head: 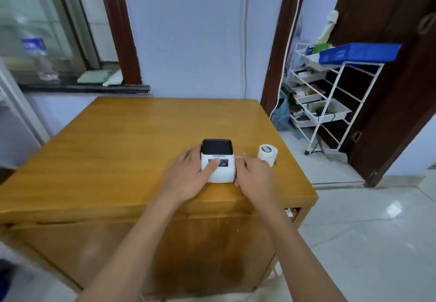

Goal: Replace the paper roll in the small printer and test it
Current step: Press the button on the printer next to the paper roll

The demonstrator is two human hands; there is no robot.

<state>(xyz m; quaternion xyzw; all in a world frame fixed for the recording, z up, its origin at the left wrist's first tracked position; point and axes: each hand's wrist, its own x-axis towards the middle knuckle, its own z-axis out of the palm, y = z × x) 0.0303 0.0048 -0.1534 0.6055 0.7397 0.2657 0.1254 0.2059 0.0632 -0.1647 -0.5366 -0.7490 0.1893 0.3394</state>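
At the far left a window sill (pixel 85 87) carries a blurred clear bottle (pixel 39 49) and folded cloths (pixel 100 76). The wooden table (pixel 118 141) fills the middle, its left and far stretches bare, so there is wide free surface on that side. The left hand (pixel 188 174) lies against the left flank of the small printer (pixel 218 161), fingers curled round the side and the thumb laid across the white front panel; it steadies the body rather than lifts it. The printer stands near the table's front edge, right of centre, its black lid (pixel 217 147) down. The right hand (pixel 256 176) presses loosely against the printer's right flank, fingers bent; how firmly it grips is hard to tell from this angle. Just beyond that hand, the paper roll (pixel 267 153) stands on end, close to the table's right edge and apart from the printer. Right of the table lies open tiled floor (pixel 354 219). Against the dark door (pixel 389 18) leans a white wire rack (pixel 330 98); its shallow trays hold mixed small items, too small to name, and a blue tray (pixel 358 52) sits on top.
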